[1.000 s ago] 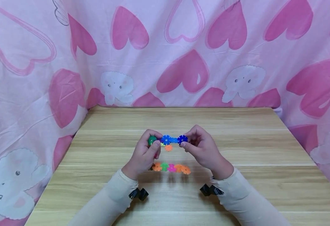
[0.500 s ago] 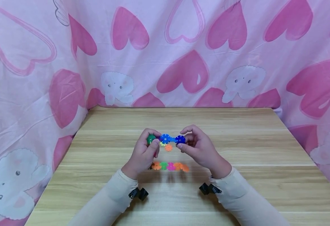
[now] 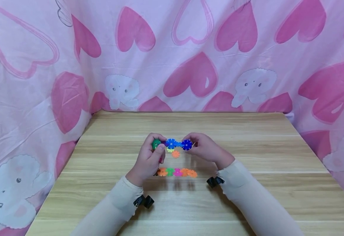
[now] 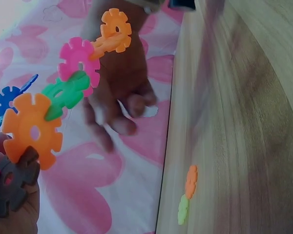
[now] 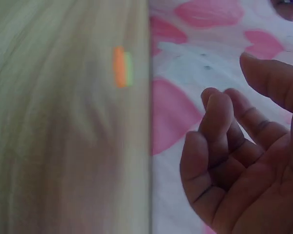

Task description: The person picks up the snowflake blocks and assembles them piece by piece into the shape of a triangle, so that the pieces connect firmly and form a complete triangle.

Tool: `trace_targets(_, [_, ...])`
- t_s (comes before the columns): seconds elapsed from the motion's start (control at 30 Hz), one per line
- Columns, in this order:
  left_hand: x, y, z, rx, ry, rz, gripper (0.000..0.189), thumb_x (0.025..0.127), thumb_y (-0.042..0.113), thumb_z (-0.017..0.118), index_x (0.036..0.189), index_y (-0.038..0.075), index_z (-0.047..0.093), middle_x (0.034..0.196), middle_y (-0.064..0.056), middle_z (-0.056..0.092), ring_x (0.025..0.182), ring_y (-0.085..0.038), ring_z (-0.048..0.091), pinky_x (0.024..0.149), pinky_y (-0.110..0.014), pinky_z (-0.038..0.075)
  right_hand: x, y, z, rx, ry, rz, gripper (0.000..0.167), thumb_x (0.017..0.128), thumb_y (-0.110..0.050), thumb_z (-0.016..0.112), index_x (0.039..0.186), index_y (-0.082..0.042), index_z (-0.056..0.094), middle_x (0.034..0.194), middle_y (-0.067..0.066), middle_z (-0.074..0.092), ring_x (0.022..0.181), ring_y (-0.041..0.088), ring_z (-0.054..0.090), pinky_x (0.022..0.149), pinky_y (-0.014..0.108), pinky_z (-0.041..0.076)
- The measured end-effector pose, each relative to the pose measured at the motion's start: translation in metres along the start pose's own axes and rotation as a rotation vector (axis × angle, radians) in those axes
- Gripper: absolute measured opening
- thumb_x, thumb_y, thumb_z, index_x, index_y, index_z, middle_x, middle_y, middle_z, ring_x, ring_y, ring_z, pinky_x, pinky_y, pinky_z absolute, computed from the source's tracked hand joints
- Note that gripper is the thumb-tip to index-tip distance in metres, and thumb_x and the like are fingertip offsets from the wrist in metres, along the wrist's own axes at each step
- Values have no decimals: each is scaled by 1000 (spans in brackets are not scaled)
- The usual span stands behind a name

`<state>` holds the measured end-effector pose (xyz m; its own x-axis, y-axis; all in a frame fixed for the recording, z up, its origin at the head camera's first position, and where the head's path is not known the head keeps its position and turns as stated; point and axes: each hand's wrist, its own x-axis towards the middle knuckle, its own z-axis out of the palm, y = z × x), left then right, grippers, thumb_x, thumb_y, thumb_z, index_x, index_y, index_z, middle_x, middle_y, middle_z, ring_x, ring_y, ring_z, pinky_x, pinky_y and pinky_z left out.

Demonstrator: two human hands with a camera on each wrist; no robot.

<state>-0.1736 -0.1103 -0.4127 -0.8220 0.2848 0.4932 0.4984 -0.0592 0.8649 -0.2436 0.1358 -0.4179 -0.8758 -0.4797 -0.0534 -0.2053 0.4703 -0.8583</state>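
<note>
My left hand (image 3: 149,156) pinches an assembly of notched plastic snowflake discs, a green disc (image 3: 156,144) between thumb and fingers. One row leads right through a blue disc (image 3: 171,143) to a dark blue disc (image 3: 186,145). A second row, nearer me, has a black disc (image 4: 12,187), a large orange disc (image 4: 18,124), then green, pink (image 3: 177,172) and orange ones; it is held up off the table. My right hand (image 3: 207,147) is beside the dark blue end. In the right wrist view its fingers (image 5: 217,117) are loosely bent, thumb apart, holding nothing.
A loose orange disc (image 3: 175,154) and a yellow disc (image 3: 170,150) lie on the wooden table (image 3: 248,131) beyond the lower row. A pink heart-print cloth (image 3: 189,72) hangs around the back and sides.
My right hand, earlier with thumb and fingers at the dark blue disc, has loosened and turned its back upward. My left hand and the disc assembly have shifted slightly left and away.
</note>
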Motion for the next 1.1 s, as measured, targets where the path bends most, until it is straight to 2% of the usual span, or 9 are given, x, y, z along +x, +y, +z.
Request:
trace_targets(0.1, [1,0,1,-3,-2,12,14,110,1,44,122,-5,46,70,-14,45,55,-22,47,52,-27,48,10,6,5,-53,-31,84,25,93,-10,80,117,-14,75,109,3,72,97,24,62,89,42,56])
trace_targets(0.2, [1,0,1,-1,2,14,14,110,1,44,122,-5,46,70,-14,46,55,-22,48,52,-27,48,18,9,11,-92,-68,137,21,93,-18,81,113,-14,76,100,2,71,92,22,61,88,41,55])
trace_targets(0.3, [0,0,1,1,5,10,14,110,1,44,123,-4,46,71,-14,46,56,-22,48,52,-27,48,23,9,15,-120,-102,140,14,93,-22,82,102,-14,74,85,1,65,79,20,58,80,37,53])
trace_targets(0.4, [0,1,1,3,7,2,14,110,1,44,123,-4,46,72,-15,46,56,-23,48,53,-27,48,27,10,18,-116,-135,111,12,93,-20,82,94,-14,72,78,1,60,71,19,55,73,35,51])
trace_targets(0.5, [0,2,1,0,7,-2,14,110,1,44,123,-4,46,73,-15,47,57,-23,48,53,-27,48,30,11,21,-107,-151,118,11,92,-18,83,96,-15,74,84,-1,66,76,19,58,79,37,53])
trace_targets(0.57, [0,2,1,-5,9,-3,14,110,1,44,123,-4,46,74,-15,47,57,-24,48,53,-27,48,30,12,22,-97,-153,140,13,91,-18,83,101,-16,75,92,-2,70,85,19,62,90,42,54])
trace_targets(0.67, [0,3,0,-13,11,0,14,110,1,44,123,-4,46,74,-16,47,57,-24,48,53,-27,48,31,11,25,-74,-153,165,17,91,-17,84,106,-15,76,105,-3,74,100,19,65,105,49,50])
trace_targets(0.93, [0,4,0,-8,12,-11,15,110,2,45,124,-3,46,77,-15,48,59,-24,48,55,-25,49,29,2,30,46,-152,226,22,87,-8,84,106,-6,73,107,8,71,98,28,61,97,50,49])
trace_targets(1.1, [0,4,0,-7,14,-13,15,110,3,45,124,-3,46,76,-15,48,59,-24,48,56,-26,49,33,-3,35,1,-136,267,19,89,-5,81,105,-9,72,107,7,69,100,29,61,98,52,48])
